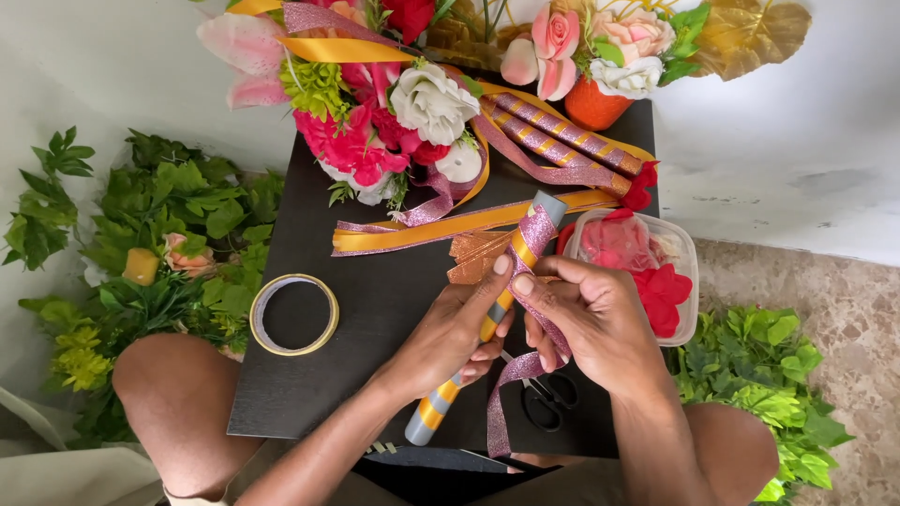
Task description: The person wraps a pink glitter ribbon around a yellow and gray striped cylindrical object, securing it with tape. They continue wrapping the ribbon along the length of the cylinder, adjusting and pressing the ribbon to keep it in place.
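Observation:
My left hand [450,335] grips a grey stick [429,412] wound with orange ribbon, holding it slanted over the small black table [375,309]. My right hand [592,323] pinches a pink glitter ribbon [536,234] against the stick's upper part; the ribbon's loose end [502,403] hangs down below my hands. Both thumbs press on the wrap near the middle of the stick. Several finished sticks [562,141] striped pink and orange lie at the table's far side.
A tape roll [294,315] lies left on the table. Black scissors [548,401] sit under my right hand. A clear tub of red fabric flowers [656,281] stands right. Artificial flowers [375,112], an orange ribbon [441,230] and green foliage [159,234] surround the table.

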